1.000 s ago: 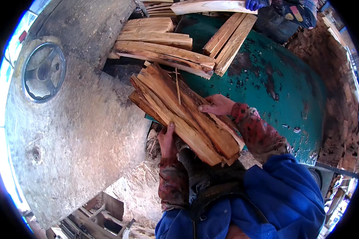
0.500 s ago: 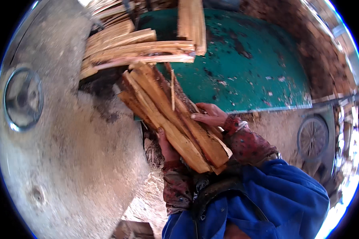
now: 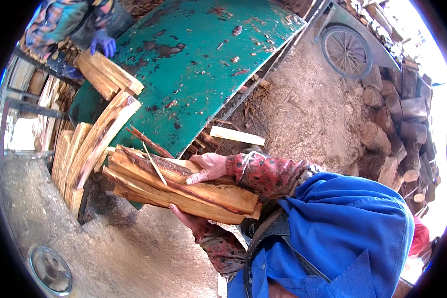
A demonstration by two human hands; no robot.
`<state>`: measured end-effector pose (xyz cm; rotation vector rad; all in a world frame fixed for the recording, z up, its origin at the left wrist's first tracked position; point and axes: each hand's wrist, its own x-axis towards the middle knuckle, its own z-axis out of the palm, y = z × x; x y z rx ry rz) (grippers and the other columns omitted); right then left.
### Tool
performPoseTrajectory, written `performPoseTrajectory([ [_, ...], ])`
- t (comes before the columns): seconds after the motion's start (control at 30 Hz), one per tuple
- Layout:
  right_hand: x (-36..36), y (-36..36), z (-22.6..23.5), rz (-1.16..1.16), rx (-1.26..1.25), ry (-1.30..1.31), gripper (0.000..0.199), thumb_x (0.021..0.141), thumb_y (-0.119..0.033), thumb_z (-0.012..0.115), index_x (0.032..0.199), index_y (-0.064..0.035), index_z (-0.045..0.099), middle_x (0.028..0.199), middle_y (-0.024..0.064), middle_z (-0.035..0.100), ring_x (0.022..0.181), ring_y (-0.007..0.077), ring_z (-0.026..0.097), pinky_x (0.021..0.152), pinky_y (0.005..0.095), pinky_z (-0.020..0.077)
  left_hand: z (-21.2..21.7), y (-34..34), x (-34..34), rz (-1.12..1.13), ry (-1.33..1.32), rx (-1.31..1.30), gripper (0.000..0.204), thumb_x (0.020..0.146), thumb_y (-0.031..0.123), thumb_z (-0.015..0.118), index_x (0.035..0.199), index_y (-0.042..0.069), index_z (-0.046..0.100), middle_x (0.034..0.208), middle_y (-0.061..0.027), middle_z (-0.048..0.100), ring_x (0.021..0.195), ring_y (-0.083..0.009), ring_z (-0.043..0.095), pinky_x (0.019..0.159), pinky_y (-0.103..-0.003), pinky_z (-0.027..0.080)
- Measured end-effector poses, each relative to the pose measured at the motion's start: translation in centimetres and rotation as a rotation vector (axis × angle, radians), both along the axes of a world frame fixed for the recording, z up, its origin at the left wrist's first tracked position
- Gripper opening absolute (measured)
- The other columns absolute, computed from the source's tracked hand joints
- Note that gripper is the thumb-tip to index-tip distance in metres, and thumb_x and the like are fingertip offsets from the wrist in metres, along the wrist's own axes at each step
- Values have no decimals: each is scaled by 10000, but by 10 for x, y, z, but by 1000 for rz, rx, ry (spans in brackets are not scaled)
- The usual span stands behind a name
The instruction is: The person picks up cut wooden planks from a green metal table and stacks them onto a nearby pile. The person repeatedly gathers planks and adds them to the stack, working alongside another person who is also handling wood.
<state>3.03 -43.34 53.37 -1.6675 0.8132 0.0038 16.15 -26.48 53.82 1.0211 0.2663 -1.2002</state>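
Sawdust-strewn yard ground (image 3: 308, 104) beside green metal sheet (image 3: 203, 59); both hands (image 3: 208, 166) clasp split firewood (image 3: 179, 186).

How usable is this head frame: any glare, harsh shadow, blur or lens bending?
Head view: hard sunlight, blown-out white at the right rim beside the log pile; deep shadow under the split wood bundle; the green metal sheet has edges that bow from the fisheye; right hand and left hand are sharp.
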Motion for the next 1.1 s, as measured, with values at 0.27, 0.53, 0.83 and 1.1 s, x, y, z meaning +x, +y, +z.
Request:
performPoseTrajectory([
  [0.27, -57, 8, -7, -80, -28, -60, 1047, 673, -863, 594, 1132, 75, 516, 938, 306, 653, 935, 457, 649, 797, 500, 519, 19, -10, -58, -5, -36, 70, 781, 965, 628, 376, 1514, 83, 265, 1516, -188, 319, 1356, -317, 392, 1122, -502, 366],
  [0.53, -174, 5, -13, -176, 15, -21, 1061, 644, -868, 610, 1153, 58, 508, 964, 311, 645, 971, 471, 632, 838, 503, 512, -7, -14, -143, -165, -120, 93, 818, 925, 651, 455, 1521, 113, 298, 1552, -134, 296, 1362, -319, 378, 1146, -481, 339],
  [0.83, -292, -6, 27, -602, -92, -209, 1031, 689, -764, 692, 1269, 61, 481, 1042, 303, 646, 1013, 426, 642, 846, 478, 509, 1, -92, -210, -608, -1, -169, 882, 916, 705, 406, 1518, 73, 279, 1505, -167, 356, 1337, -314, 392, 1136, -480, 324],
  [1.1, -386, 40, 55, -1066, -188, -149, 924, 741, -665, 726, 1304, 27, 484, 1130, 252, 635, 1077, 353, 625, 903, 416, 477, 26, -153, -298, -987, -97, -247, 724, 958, 569, 482, 1443, 41, 380, 1382, -174, 493, 1208, -313, 523, 1046, -437, 426],
])
